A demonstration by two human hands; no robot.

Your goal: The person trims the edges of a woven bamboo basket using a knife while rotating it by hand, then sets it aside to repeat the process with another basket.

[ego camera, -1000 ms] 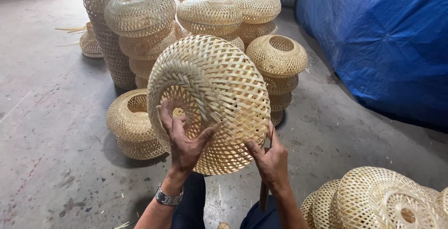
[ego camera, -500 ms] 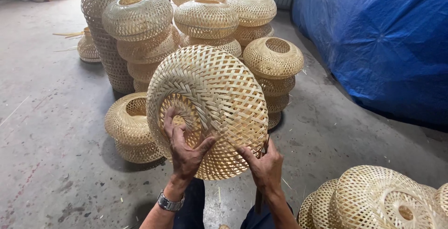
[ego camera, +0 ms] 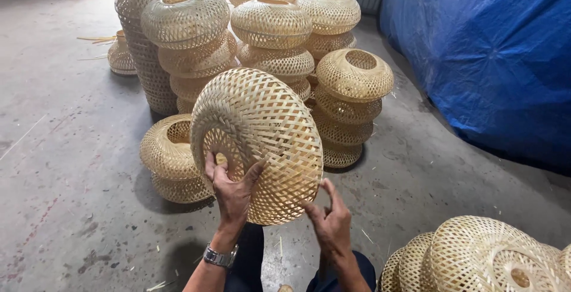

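Grey concrete floor (ego camera: 65,167) spreads under stacks of woven bamboo shades (ego camera: 270,30), with a blue tarp (ego camera: 493,60) at the right. Held upright above the knees, the woven bamboo shade (ego camera: 262,131) is gripped at its lower edge: the left hand (ego camera: 231,188) clasps it with spread fingers, the right hand (ego camera: 330,220) touches the rim with fingers loosely curled.

Grey concrete floor (ego camera: 65,167), blue tarpaulin (ego camera: 493,60)
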